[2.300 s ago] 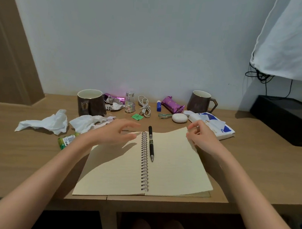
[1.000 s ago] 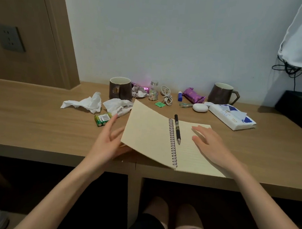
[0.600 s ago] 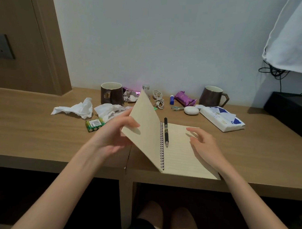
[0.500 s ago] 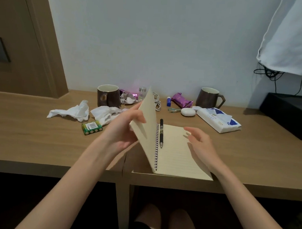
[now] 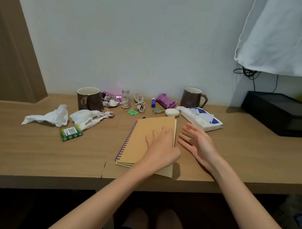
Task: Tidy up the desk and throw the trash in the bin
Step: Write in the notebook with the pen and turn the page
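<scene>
Kraft-brown spiral-bound notebook (image 5: 141, 140) lies closed near the front edge of the wooden desk (image 5: 36, 153), its purple wire binding on the left side. My left hand (image 5: 160, 147) rests flat on its cover, fingers spread and gripping nothing. My right hand (image 5: 196, 142) hovers just beside the notebook's right edge, palm open, fingers extended, holding nothing. Only the black tip of a pen (image 5: 144, 117) shows at the notebook's far edge.

Left of the notebook lie two crumpled white tissues (image 5: 48, 117), and a green shrink-wrapped pack of batteries (image 5: 70, 133) sits just in front of them. Along the wall stand two dark brown mugs (image 5: 89, 99), one on the left and one on the right. Between them are crumpled purple foil wrappers (image 5: 165, 101), a small glass jar of pastel sweets (image 5: 125, 102), a coiled white cable (image 5: 139, 105) and a white oval case (image 5: 172, 112). A white-and-blue soft tissue pack (image 5: 201, 118) lies beyond my right hand.
</scene>
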The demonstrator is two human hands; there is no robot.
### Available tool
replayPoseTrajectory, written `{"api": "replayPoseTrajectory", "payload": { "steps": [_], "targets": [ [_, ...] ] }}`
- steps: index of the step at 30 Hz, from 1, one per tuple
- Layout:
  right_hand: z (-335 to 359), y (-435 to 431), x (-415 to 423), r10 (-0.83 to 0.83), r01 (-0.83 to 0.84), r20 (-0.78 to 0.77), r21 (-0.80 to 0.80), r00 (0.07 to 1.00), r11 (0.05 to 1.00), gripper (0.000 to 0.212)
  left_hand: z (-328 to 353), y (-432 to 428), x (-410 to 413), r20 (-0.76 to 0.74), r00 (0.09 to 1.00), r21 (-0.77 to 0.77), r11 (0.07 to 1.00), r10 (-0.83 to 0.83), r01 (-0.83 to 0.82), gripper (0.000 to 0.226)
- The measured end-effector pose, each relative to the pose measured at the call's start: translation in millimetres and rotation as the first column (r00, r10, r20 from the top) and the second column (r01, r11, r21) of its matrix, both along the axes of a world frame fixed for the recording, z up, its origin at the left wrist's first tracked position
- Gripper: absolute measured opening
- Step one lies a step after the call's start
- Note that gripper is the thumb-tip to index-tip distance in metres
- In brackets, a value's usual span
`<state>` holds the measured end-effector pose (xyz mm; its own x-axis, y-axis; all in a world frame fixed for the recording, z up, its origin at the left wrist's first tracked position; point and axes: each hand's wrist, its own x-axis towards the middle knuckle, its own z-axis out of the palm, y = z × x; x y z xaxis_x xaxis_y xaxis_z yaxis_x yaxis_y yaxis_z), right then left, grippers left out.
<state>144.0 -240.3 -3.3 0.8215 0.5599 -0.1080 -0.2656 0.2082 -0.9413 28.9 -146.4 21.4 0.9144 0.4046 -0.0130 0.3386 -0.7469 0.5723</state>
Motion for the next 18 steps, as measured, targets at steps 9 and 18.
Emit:
{"api": "replayPoseTrajectory", "payload": {
  "steps": [9,18],
  "targets": [
    [3,-4,-1,0.01,0.0,0.104,-0.093,0.994,0.996,0.036,-14,10,-7,-0.07,0.995,0.195,0.977,-0.077,0.089,0.057],
    [9,19,-34,0.333,0.05,0.582,-0.542,0.742,0.839,0.042,-10,99,-12,-0.071,0.996,0.164,0.984,-0.059,0.07,0.05]
  ]
}}
